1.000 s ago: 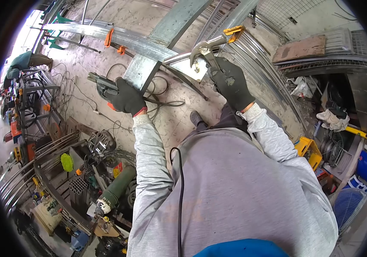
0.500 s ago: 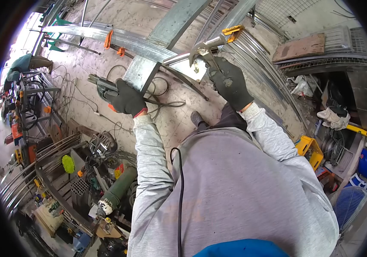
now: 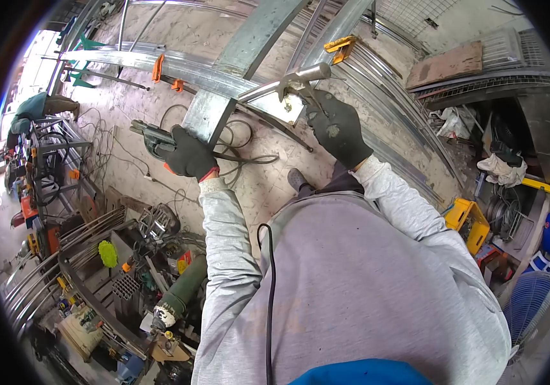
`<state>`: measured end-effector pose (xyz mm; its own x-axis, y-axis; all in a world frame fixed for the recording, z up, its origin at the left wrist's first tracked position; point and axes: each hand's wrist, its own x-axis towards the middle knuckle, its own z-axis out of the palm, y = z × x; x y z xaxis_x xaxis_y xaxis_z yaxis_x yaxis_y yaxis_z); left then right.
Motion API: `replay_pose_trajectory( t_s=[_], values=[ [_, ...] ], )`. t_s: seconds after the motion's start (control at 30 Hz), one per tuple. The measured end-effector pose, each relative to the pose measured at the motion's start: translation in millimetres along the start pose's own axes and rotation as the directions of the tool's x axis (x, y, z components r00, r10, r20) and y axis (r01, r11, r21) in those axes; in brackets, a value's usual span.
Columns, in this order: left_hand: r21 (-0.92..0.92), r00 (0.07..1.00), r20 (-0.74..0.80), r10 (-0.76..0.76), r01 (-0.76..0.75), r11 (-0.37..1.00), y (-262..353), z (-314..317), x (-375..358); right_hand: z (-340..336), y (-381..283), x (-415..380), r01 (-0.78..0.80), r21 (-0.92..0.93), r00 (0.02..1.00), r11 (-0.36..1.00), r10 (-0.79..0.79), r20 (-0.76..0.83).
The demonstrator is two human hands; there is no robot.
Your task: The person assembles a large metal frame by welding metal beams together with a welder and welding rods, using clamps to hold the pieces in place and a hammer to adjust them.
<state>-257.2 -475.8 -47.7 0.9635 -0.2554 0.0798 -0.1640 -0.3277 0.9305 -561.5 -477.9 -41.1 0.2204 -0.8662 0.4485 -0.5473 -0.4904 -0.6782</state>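
Observation:
My right hand [image 3: 339, 128], in a black glove, is closed around the handle of a claw hammer [image 3: 307, 76]. The hammer head overlaps the right end of a shiny metal piece [image 3: 278, 106] in this view. My left hand [image 3: 191, 154], gloved too, grips a dark tool with two long jaw-like parts [image 3: 150, 136]; its exact kind I cannot tell. That hand is right beside the near end of a galvanized rectangular tube [image 3: 207, 115]. A long metal bar [image 3: 134, 61] crosses the tube, with orange clamps [image 3: 158, 68] on it.
Black cable [image 3: 243, 157] loops on the floor below the tube. Many metal tubes [image 3: 403, 109] lie to the right, near a yellow crate [image 3: 467, 224]. A green gas cylinder [image 3: 182, 289] stands among tools at lower left. Another person [image 3: 34, 109] bends at far left.
The hammer head has turned and now lies more level over the metal, its round face to the right. My left hand stays on its tool; the view has shifted slightly.

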Motion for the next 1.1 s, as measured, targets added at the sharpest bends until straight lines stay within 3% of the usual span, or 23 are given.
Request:
replay_pose_trajectory(
  t_s=[0.07, 0.2, 0.27, 0.3, 0.37, 0.4, 0.47, 0.5, 0.57, 0.6, 0.63, 0.67, 0.7, 0.73, 0.77, 0.8, 0.83, 0.87, 0.9, 0.93, 1.0, 1.03, 1.1],
  values=[
    [0.014, 1.0, 0.031, -0.001, 0.0, 1.0, 2.5, -4.6, -2.0, -4.5, -12.1, 1.9, -0.145, 0.14, 0.989, 0.979, 0.146, 0.005],
    [0.017, 1.0, 0.007, 0.025, -0.025, 1.0, 2.7, -4.3, -4.9, -0.3, -5.9, -4.8, -0.156, 0.178, 0.987, 0.971, 0.158, 0.005],
    [-0.129, 0.994, 0.077, -0.081, 0.091, 0.988, 22.4, -8.1, -16.5, 7.9, 12.4, -3.8, 0.077, 0.013, 0.993, 0.997, -0.075, -0.09],
    [-0.13, 0.994, 0.076, -0.08, 0.09, 0.987, 15.2, -6.2, -11.6, 3.6, 5.0, -1.8, 0.079, 0.014, 0.993, 0.997, -0.077, -0.09],
    [0.01, 0.997, 0.015, 0.07, -0.071, 0.997, -7.0, -1.6, 3.0, -8.0, -18.7, 2.4, -0.279, 0.283, 0.96, 0.917, 0.275, 0.056],
    [0.01, 0.997, 0.015, 0.072, -0.072, 0.997, 0.1, -3.1, -0.7, -5.2, -14.6, 1.6, -0.28, 0.284, 0.96, 0.917, 0.276, 0.055],
    [0.0, 0.997, 0.073, 0.038, -0.038, 0.999, 20.6, -12.5, -15.1, 3.9, 0.3, -5.6, -0.044, 0.05, 0.999, 0.998, 0.045, -0.015],
    [-0.002, 0.996, 0.077, 0.042, -0.042, 0.999, 17.8, -10.5, -13.8, 6.0, 8.9, -5.8, -0.045, 0.05, 0.999, 0.998, 0.046, -0.021],
    [-0.031, 0.997, 0.001, 0.075, -0.075, 0.997, 8.3, -6.3, -8.7, 6.4, 23.6, -3.2, 0.148, -0.091, 0.988, 0.985, -0.152, -0.038],
    [-0.028, 0.997, -0.001, 0.076, -0.076, 0.997, 10.0, -8.3, -9.4, 1.8, 17.7, -5.1, 0.148, -0.087, 0.988, 0.985, -0.152, -0.036],
    [-0.192, 0.999, 0.041, -0.001, 0.009, 0.981, 14.2, -10.1, -11.9, -9.4, 2.1, -5.9, -0.057, 0.181, 0.998, 0.982, 0.062, -0.02],
    [-0.347, 0.993, 0.094, -0.07, 0.099, 0.933, 15.9, -13.4, -13.6, -23.6, -15.8, -7.2, -0.259, 0.427, 0.964, 0.866, 0.261, 0.054],
    [-0.428, 0.974, 0.224, -0.033, 0.128, 0.894, 7.9, -25.5, -10.2, -42.8, -35.5, -11.1, -0.487, 0.596, 0.865, 0.638, 0.448, 0.226],
    [-0.504, 0.937, 0.347, 0.021, 0.167, 0.847, -3.6, -42.9, -3.2, -52.6, -36.8, -18.3, -0.487, 0.599, 0.864, 0.636, 0.449, 0.226],
    [-0.381, 0.871, 0.491, 0.016, 0.198, 0.903, -14.2, -67.8, 5.6, -63.3, -34.1, -25.6, -0.494, 0.614, 0.862, 0.615, 0.44, 0.254],
    [-0.473, 0.908, 0.396, 0.134, 0.077, 0.877, 18.2, -89.1, -28.1, -73.0, -31.2, -33.5, -0.504, 0.628, 0.858, 0.593, 0.43, 0.282],
    [-0.427, 0.868, 0.459, 0.189, 0.028, 0.904, 7.4, -112.2, -27.9, -81.4, -27.6, -40.7, -0.506, 0.627, 0.856, 0.593, 0.432, 0.282],
    [-0.256, 0.827, 0.429, 0.364, -0.276, 0.927, 5.8, -133.1, -40.7, -88.8, -24.9, -49.6, -0.459, 0.502, 0.888, 0.733, 0.391, 0.241],
    [-0.269, 0.856, 0.458, 0.239, -0.123, 0.955, 5.8, -150.2, -46.7, -94.2, -23.9, -56.2, -0.393, 0.358, 0.918, 0.847, 0.338, 0.208],
    [-0.13, 0.779, 0.463, 0.423, -0.413, 0.901, -7.2, -167.9, -48.3, -100.3, -26.7, -59.9, -0.395, 0.358, 0.917, 0.846, 0.34, 0.209],
    [-0.144, 0.867, 0.494, 0.057, 0.017, 0.989, 10.1, -195.1, -62.4, -108.9, -34.2, -61.1, -0.66, 0.194, 0.726, 0.726, 0.55, 0.413],
    [-0.142, 0.87, 0.49, 0.057, 0.015, 0.99, 8.8, -206.8, -65.8, -105.5, -35.0, -60.7, -0.659, 0.197, 0.726, 0.726, 0.546, 0.417],
    [-0.327, 0.795, 0.607, -0.019, 0.272, 0.905, 7.2, -225.3, -70.0, -95.7, -40.6, -61.2, -0.357, 0.125, 0.862, 0.926, 0.274, 0.427]
  ],
)
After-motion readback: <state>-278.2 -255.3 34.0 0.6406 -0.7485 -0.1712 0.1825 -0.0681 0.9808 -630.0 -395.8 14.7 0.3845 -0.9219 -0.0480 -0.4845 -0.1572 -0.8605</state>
